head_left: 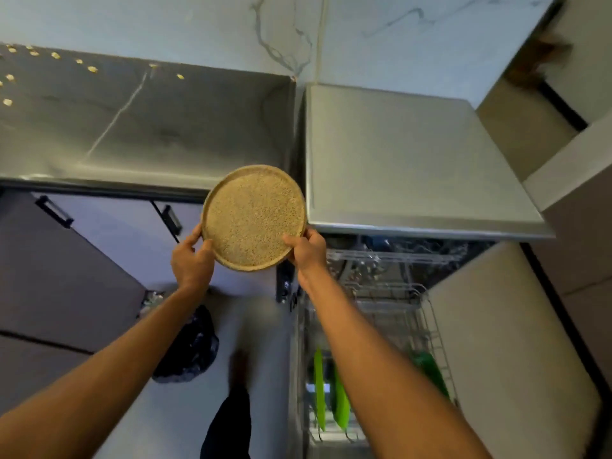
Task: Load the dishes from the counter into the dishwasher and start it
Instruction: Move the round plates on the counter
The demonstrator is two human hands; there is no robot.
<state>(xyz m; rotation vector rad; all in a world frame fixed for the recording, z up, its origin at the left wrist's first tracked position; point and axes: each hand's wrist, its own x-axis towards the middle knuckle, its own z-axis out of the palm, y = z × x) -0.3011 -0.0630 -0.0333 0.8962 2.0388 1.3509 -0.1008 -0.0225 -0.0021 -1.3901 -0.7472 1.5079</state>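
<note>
Gripping speckled plate [253, 217] between left hand [192, 261] and right hand [306, 250], fingers clamped on opposite rims; dishwasher rack [390, 293] below right fingers.

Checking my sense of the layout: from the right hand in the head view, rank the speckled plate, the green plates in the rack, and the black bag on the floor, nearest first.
1. Speckled plate, held in the right hand.
2. Black bag, below left.
3. Green plates, low in the rack.

Matt, speckled tan plate [253, 217]; glossy dark counter [142, 120]; wire metal rack [390, 313].
</note>
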